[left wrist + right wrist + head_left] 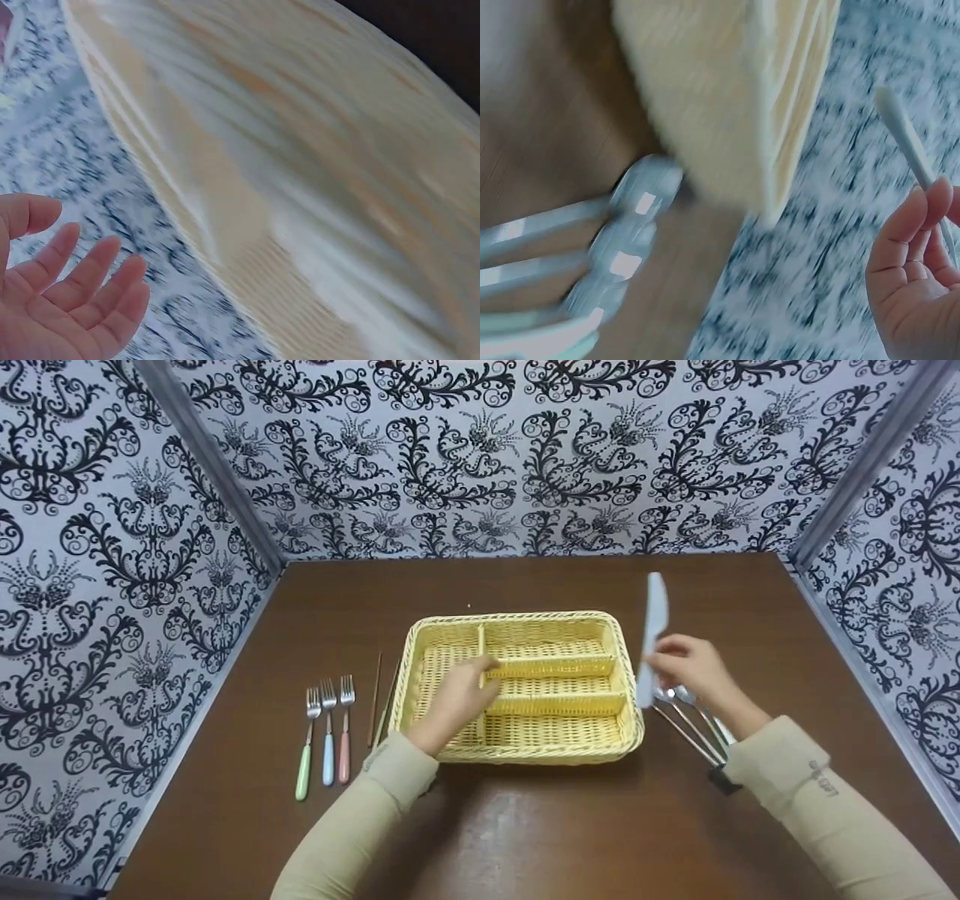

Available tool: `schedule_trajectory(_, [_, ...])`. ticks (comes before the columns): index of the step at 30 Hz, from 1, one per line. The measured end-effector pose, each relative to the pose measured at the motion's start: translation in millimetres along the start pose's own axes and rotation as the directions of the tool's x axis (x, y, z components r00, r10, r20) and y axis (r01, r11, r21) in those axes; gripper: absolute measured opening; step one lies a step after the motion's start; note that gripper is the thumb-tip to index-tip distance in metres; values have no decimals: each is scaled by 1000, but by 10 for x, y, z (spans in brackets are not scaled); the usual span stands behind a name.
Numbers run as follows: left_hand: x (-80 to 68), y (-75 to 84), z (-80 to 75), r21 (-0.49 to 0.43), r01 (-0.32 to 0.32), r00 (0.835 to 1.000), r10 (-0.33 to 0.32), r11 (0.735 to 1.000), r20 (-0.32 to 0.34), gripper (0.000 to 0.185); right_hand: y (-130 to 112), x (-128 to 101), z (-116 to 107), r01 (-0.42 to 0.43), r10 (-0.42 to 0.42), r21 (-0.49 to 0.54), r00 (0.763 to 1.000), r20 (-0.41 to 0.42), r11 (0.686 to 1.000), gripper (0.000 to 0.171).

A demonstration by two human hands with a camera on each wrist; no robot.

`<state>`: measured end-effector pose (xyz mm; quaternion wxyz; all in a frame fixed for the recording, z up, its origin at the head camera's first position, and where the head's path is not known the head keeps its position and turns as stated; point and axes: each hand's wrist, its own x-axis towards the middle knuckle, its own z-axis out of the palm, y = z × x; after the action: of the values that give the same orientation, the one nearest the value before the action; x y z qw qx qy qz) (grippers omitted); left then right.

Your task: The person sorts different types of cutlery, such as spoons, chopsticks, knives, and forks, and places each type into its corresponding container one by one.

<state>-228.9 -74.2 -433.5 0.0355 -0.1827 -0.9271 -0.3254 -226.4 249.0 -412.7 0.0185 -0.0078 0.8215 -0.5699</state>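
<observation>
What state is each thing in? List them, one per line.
Basket: upright on the table, compartments empty.
Knife: lifted, held by the right hand.
Left hand: open, over the basket's left compartment, holding nothing.
Forks: three, lying flat left of the basket.
Chopsticks: lying between forks and basket.
Spoons: lying right of the basket.

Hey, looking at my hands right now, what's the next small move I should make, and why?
Probably swing the pale blue knife leftward and lower it into one of the long compartments of the wicker tray. Your right hand pinches it upright just past the tray's right rim, all the compartments look empty, and your left hand rests open over the tray's left side, which may steady it.
</observation>
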Motion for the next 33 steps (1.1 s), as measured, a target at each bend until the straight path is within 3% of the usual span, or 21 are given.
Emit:
schedule_trajectory(4, [-8, 298, 106, -135, 0, 998, 9, 991, 66, 31, -138, -65, 317, -32, 22, 122, 996, 81, 992, 18])
schedule_trajectory(8, [-31, 547, 208, -276, 27, 990, 14, 961, 142, 31, -225, -119, 567, -79, 40, 218, 983, 178, 973, 12])
schedule_trajectory(12, [-54, 690, 252, -314, 45, 989, 3, 948, 148, 32, -292, -159, 720, -105, 45, 250, 972, 233, 963, 9])
schedule_trajectory(17, [-78, 740, 257, -295, 72, 993, -41, 953, 108, 27, -338, -174, 802, -132, 73, 242, 969, 238, 961, 13])
schedule_trajectory(20, [-73, 746, 256, -305, 106, 990, -71, 946, 122, 23, -357, -176, 821, -146, 89, 249, 970, 226, 957, 14])
schedule_trajectory(22, [-58, 741, 260, -338, 147, 984, -102, 930, 148, 20, -358, -173, 831, -153, 94, 262, 969, 227, 953, 13])
schedule_trajectory(28, [-19, 710, 277, -466, 266, 958, -176, 844, 228, 15, -334, -168, 856, -157, 88, 281, 966, 244, 947, 8])
schedule_trajectory(33, [-12, 697, 272, -491, 276, 954, -172, 826, 246, 17, -314, -158, 867, -149, 78, 286, 966, 245, 947, 9])
